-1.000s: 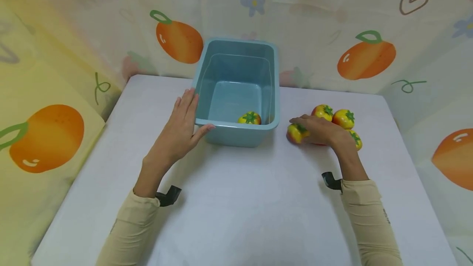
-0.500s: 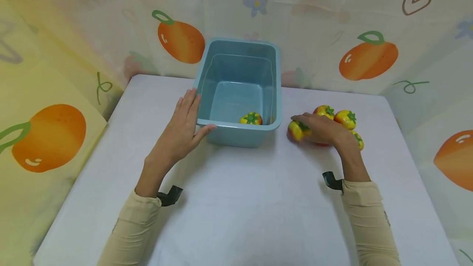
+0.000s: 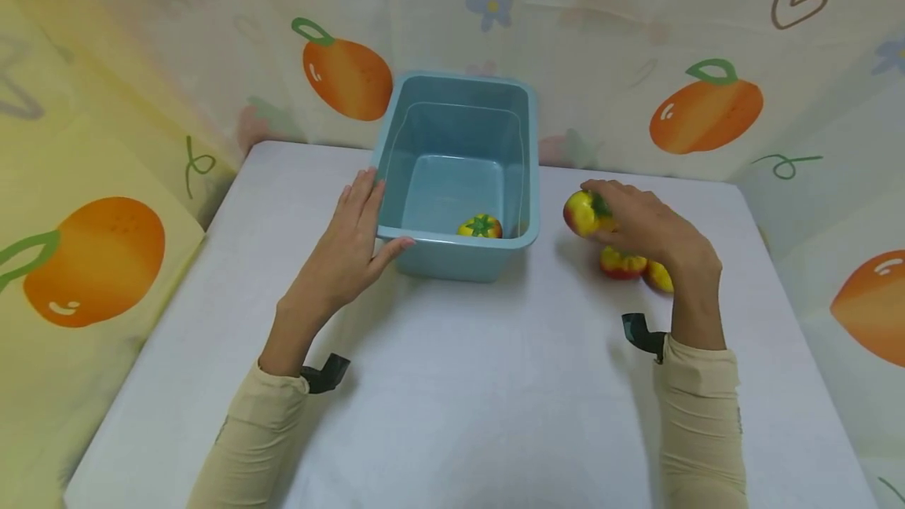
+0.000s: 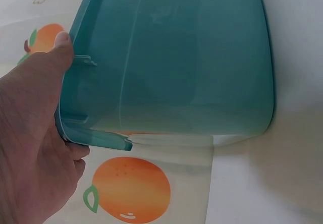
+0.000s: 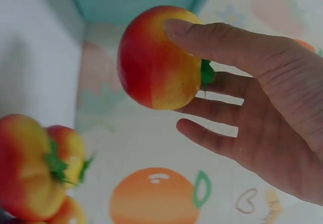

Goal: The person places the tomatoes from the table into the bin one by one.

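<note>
Above table [image 3: 452, 391], right hand [image 3: 650, 225], fruit [image 3: 580, 213] now lifted

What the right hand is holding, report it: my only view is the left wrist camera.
Observer: The right hand holds a red-and-yellow fruit.
Operator: Check inside the blue bin for me.
Observer: A similar fruit shows inside, by the near wall.
Operator: Now tell me what lies on the table.
Observer: More such fruits are grouped there, to the right of the bin, partly hidden by the right hand.

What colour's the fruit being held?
The fruit is red and yellow, clearest in the right wrist view.
</note>
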Available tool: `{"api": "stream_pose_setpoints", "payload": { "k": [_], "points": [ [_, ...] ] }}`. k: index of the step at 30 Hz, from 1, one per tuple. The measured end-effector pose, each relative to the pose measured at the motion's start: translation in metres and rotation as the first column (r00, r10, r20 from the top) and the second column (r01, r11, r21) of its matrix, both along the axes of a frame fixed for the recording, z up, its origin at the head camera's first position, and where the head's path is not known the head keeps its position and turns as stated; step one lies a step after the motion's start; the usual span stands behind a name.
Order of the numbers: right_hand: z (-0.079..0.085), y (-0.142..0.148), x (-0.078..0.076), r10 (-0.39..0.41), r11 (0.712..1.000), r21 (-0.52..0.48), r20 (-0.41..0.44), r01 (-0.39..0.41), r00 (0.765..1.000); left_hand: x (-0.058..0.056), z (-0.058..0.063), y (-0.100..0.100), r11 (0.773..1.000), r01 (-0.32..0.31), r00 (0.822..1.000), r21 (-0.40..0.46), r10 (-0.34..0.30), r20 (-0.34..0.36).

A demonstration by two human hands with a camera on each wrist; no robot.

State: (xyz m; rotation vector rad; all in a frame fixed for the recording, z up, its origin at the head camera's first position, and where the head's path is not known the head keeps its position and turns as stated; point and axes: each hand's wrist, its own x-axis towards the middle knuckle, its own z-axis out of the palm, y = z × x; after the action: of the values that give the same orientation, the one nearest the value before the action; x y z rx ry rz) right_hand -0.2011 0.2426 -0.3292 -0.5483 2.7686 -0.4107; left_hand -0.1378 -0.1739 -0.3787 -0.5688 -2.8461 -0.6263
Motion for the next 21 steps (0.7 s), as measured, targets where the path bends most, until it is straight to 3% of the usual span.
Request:
{"api": "stream_pose_setpoints", "payload": {
  "k": [5, 12, 16, 21],
  "points": [
    [0.019, 0.002, 0.006, 0.025, 1.000, 0.006, -0.122, -0.025, 0.992, -0.001, 0.000, 0.000, 1.000, 0.000, 1.000, -0.004, 0.000, 0.002],
    [0.035, -0.007, 0.012, 0.084, 0.993, -0.046, -0.322, -0.104, 0.943, -0.001, 0.000, -0.001, 1.000, 0.007, 1.000, 0.007, -0.007, -0.004],
    [0.040, -0.016, 0.013, 0.091, 0.988, -0.081, -0.380, -0.131, 0.921, -0.001, -0.001, -0.001, 1.000, 0.011, 1.000, 0.013, -0.011, 0.000],
    [0.046, -0.032, 0.013, 0.095, 0.978, -0.133, -0.397, -0.159, 0.913, -0.001, -0.001, -0.001, 1.000, 0.009, 1.000, 0.014, -0.009, -0.001]
  ]
}}
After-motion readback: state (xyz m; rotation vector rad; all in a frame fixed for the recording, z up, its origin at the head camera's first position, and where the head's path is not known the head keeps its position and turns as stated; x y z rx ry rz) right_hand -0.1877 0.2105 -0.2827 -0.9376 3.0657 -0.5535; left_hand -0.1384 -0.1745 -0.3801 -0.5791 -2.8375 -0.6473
